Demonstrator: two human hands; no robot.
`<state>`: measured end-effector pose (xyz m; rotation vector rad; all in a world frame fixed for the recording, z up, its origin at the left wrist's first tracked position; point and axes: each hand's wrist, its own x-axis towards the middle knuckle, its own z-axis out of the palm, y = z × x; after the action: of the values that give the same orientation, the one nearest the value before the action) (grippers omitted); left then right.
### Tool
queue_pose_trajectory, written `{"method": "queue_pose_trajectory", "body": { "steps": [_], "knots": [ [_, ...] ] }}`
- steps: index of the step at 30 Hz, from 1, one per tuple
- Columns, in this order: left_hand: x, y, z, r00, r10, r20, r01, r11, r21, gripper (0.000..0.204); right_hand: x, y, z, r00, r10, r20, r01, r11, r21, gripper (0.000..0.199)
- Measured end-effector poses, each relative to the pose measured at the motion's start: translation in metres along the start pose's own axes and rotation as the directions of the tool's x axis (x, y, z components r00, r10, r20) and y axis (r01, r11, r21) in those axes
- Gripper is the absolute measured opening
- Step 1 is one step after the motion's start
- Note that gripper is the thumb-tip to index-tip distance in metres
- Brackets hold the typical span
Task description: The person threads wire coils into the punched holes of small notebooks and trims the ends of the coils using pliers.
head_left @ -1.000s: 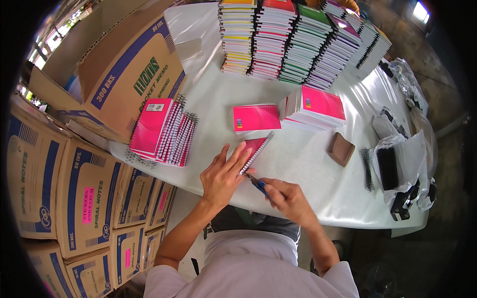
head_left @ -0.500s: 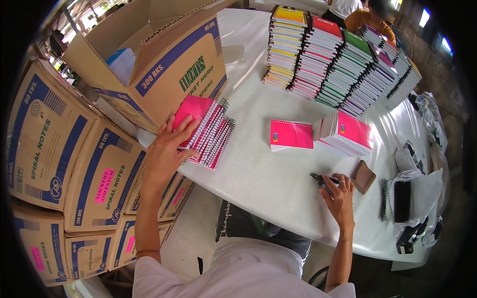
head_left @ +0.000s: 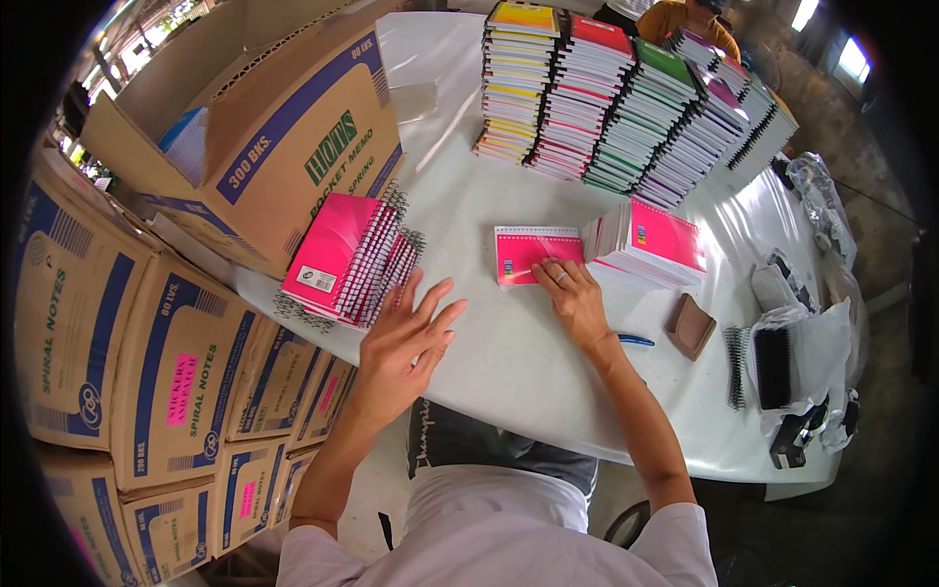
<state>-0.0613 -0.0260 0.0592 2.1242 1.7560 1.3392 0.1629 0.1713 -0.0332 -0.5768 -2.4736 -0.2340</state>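
Observation:
A small pile of pink-covered notepads, with punched holes along the top edge and no coil, lies mid-table. My right hand grips the top notepad at its near right part, fingers bent over the cover; its thumb is hidden. Over the table's near edge, my left hand is empty with fingers apart. Just beyond it sits a stack of pink spiral notebooks with wire coils. The blue handle of a tool shows beside my right wrist, the rest of it covered.
A thicker pile of unbound pink notepads adjoins the small one. Tall stacks of notebooks stand at the back. An open carton is at left, above closed cartons. A brown block and bagged black coils lie right.
My left hand has left the spiral notebook stack, moving right and nearer. My right hand has let go of the pliers and moved left onto the small notepad pile. The view has shifted slightly.

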Motion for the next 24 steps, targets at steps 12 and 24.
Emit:
{"method": "queue_pose_trajectory", "body": {
  "steps": [12,24],
  "knots": [
    [-0.006,-0.013,0.037,0.99,-0.143,0.018,0.144,0.97,-0.195,0.039,0.032,0.022,-0.016,0.99,0.051,0.133,-0.09,0.945,0.314,0.022],
    [-0.017,-0.027,0.061,0.966,-0.243,0.086,0.257,0.894,-0.366,0.04,0.027,0.026,-0.013,0.991,-0.023,0.134,-0.008,0.974,0.225,0.031]
  ]
}}
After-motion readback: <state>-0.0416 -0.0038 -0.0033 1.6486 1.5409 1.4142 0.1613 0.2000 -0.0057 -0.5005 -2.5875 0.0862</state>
